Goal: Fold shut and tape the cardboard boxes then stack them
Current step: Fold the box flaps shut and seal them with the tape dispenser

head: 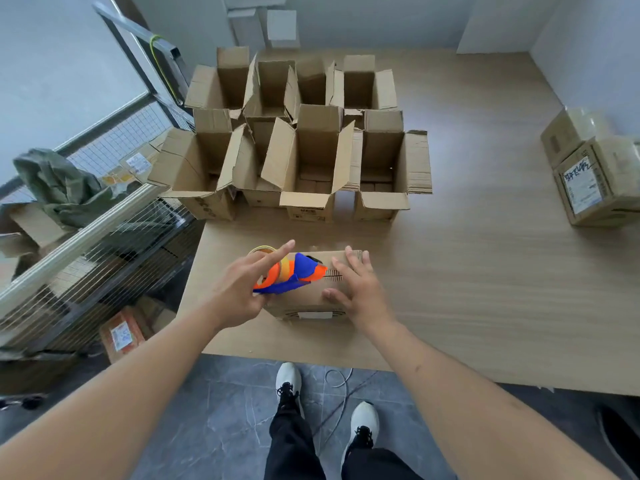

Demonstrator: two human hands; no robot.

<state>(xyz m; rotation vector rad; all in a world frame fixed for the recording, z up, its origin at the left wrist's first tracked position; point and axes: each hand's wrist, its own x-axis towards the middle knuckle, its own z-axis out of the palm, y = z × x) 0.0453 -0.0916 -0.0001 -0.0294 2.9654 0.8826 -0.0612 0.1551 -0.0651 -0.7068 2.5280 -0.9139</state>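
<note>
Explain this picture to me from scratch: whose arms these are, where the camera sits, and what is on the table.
There is no machine here; a person wears a camera on the head, looking down at their own arms. The left hand holds an orange-and-blue tape dispenser over a closed cardboard box. The right hand rests flat on that box. Behind it on the wooden table stand open boxes, flaps up. At the far right sit taped boxes.

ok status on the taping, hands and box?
Left hand grips the tape dispenser on the closed box. Right hand lies flat on the box top, fingers straight. Open boxes wait behind. Nothing in the way.
</note>
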